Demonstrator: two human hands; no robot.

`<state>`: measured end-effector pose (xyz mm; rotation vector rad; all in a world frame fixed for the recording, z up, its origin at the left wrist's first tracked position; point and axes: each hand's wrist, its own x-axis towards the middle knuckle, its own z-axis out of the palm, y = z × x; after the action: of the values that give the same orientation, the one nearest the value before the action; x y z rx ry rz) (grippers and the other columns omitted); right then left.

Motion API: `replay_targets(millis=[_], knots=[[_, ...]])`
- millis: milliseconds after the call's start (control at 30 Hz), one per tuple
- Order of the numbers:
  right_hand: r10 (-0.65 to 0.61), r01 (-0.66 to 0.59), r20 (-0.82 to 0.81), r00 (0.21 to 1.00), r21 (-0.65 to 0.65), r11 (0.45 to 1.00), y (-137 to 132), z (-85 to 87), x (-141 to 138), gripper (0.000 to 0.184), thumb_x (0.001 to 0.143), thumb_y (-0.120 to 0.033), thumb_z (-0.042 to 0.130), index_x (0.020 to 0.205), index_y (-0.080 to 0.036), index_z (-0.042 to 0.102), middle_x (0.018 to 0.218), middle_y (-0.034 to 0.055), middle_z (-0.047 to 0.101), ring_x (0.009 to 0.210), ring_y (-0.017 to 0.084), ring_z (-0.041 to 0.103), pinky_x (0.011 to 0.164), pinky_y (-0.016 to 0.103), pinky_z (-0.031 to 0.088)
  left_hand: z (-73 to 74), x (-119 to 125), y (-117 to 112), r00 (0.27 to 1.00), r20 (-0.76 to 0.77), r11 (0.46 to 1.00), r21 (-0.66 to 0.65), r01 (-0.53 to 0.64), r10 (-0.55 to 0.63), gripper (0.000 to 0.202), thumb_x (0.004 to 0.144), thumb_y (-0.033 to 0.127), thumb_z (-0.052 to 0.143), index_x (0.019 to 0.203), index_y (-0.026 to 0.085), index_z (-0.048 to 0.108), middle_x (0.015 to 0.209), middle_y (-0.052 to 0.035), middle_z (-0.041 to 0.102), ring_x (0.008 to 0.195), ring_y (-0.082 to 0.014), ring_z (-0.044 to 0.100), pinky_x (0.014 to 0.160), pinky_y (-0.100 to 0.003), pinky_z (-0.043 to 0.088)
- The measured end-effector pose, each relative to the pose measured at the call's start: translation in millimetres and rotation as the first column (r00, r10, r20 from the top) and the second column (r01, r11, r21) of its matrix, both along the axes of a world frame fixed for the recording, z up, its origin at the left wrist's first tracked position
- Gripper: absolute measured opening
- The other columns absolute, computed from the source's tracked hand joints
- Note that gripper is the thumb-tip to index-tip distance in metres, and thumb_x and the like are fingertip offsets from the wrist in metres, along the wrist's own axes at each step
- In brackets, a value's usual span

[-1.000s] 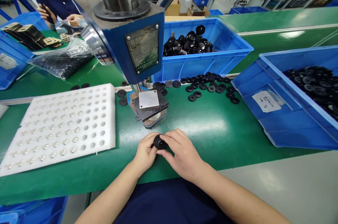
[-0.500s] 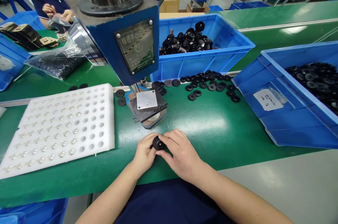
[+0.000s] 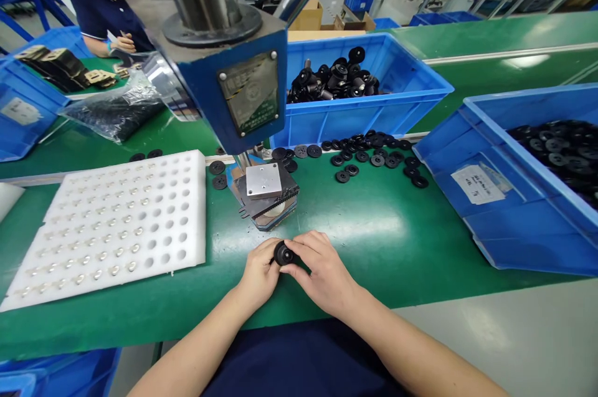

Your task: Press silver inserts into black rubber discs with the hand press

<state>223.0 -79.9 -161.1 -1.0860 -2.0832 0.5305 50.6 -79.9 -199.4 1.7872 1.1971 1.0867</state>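
Observation:
Between my two hands is a black round flanged part [image 3: 283,253], its stepped face turned up toward me. My left hand [image 3: 260,272] is closed around its left side, and whatever lies below the flange is hidden by the fingers. The thumb and fingers of my right hand [image 3: 322,269] pinch the part from the right. Just beyond my hands stands the base of a hand press [image 3: 253,85], with a bare metal plate [image 3: 264,180] on it. Loose black discs [image 3: 342,177] lie on the green bench behind.
To the left, a white foam tray [image 3: 200,222] holds rows of small shiny metal pieces. A blue bin [image 3: 359,113] of black assemblies stands behind the press; another blue bin [image 3: 523,216] with black discs is at right. Across the bench sits a co-worker [image 3: 109,10].
The view has shifted slightly, moving the scene a little right. My hands keep the same hold on the black part. The co-worker's hands have changed position.

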Motion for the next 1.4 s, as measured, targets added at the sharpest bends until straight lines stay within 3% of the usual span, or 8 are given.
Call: replay_targets(millis=[200, 333, 600, 867, 1000, 1133, 1267, 1400], knots=[[-0.018, 0.010, -0.130, 0.991, -0.059, 0.998, 4, -2.7, 7, 0.029, 0.094, -0.036, 0.063, 0.118, -0.020, 0.062, 0.095, 0.0069, 0.066, 0.088, 0.020, 0.060, 0.079, 0.036, 0.051, -0.5, 2, -3, 0.989, 0.120, 0.961, -0.273, -0.049, 0.085, 0.031, 0.080, 0.016, 0.057, 0.111, 0.019, 0.063, 0.099, -0.0078, 0.071, 0.090, -0.0207, 0.067, 0.083, -0.035, 0.052], [-0.066, 0.012, -0.226, 0.972, -0.233, 0.972, 7, 3.5, 12, 0.028, 0.094, -0.043, 0.061, 0.109, -0.020, 0.067, 0.090, 0.0061, 0.065, 0.082, 0.018, 0.061, 0.075, 0.032, 0.053, 15.1, 5, -7, 0.952, 0.275, 0.877, -0.480, 0.012, 0.138, 0.020, 0.078, 0.025, 0.068, 0.094, 0.019, 0.058, 0.080, -0.0012, 0.066, 0.074, -0.0151, 0.061, 0.072, -0.028, 0.048], [-0.318, 0.185, -0.345, 0.883, -0.367, 0.911, 12, -23.6, 32, 0.057, 0.101, -0.059, 0.031, 0.110, -0.016, 0.068, 0.084, 0.0078, 0.068, 0.072, 0.017, 0.063, 0.064, 0.028, 0.054, 106.8, -22, -5, 0.831, 0.479, 0.833, -0.552, 0.033, 0.285, 0.036, 0.071, 0.042, 0.082, 0.091, 0.015, 0.066, 0.067, 0.0024, 0.058, 0.053, -0.0064, 0.044, 0.049, -0.018, 0.035], [-0.268, 0.250, -0.147, 0.952, -0.125, 0.960, 11, -43.2, 29, 0.040, 0.099, -0.049, 0.045, 0.103, -0.017, 0.069, 0.090, 0.0101, 0.068, 0.086, 0.022, 0.066, 0.079, 0.037, 0.056, 178.8, -43, 45, 0.758, 0.570, 0.937, -0.310, -0.158, 0.316, 0.037, 0.066, 0.037, 0.088, 0.089, 0.014, 0.071, 0.066, 0.0029, 0.056, 0.050, -0.0040, 0.044, 0.045, -0.015, 0.035], [-0.214, 0.214, 0.009, 0.977, -0.114, 0.970, -4, -30.7, 33, 0.037, 0.091, -0.046, 0.062, 0.114, -0.018, 0.067, 0.104, 0.0120, 0.065, 0.098, 0.025, 0.063, 0.085, 0.041, 0.056, 162.3, -41, 30, 0.737, 0.618, 0.918, -0.396, -0.010, 0.274, 0.032, 0.075, 0.036, 0.084, 0.092, 0.017, 0.066, 0.066, 0.0021, 0.060, 0.055, -0.0084, 0.056, 0.049, -0.016, 0.042], [-0.125, 0.141, 0.144, 0.982, -0.113, 0.983, -20, -31.1, 41, 0.028, 0.083, -0.035, 0.073, 0.108, -0.021, 0.069, 0.096, 0.0083, 0.063, 0.090, 0.023, 0.064, 0.077, 0.036, 0.058, 112.5, -30, -4, 0.625, 0.746, 0.794, -0.516, 0.322, 0.231, 0.035, 0.073, 0.034, 0.087, 0.093, 0.017, 0.064, 0.074, -0.0013, 0.068, 0.055, -0.0089, 0.061, 0.049, -0.015, 0.042], [-0.073, 0.080, 0.135, 0.988, -0.050, 0.996, -15, -53.5, 50, 0.019, 0.088, -0.035, 0.066, 0.103, -0.023, 0.068, 0.091, 0.0064, 0.065, 0.084, 0.021, 0.066, 0.074, 0.031, 0.058, 60.5, -8, -21, 0.420, 0.876, 0.688, -0.457, 0.563, 0.238, 0.041, 0.075, 0.045, 0.083, 0.091, 0.012, 0.065, 0.084, -0.0096, 0.074, 0.056, -0.0087, 0.064, 0.051, -0.016, 0.043], [-0.077, 0.082, 0.078, 0.994, -0.067, 0.994, 7, -60.6, 58, 0.031, 0.093, -0.052, 0.056, 0.095, -0.023, 0.067, 0.083, 0.0043, 0.067, 0.068, 0.015, 0.064, 0.062, 0.024, 0.056, 43.6, 1, -17, 0.350, 0.926, 0.691, -0.346, 0.635, 0.142, 0.039, 0.085, 0.047, 0.073, 0.096, 0.013, 0.060, 0.088, -0.0135, 0.076, 0.058, -0.0129, 0.069, 0.051, -0.018, 0.046]])
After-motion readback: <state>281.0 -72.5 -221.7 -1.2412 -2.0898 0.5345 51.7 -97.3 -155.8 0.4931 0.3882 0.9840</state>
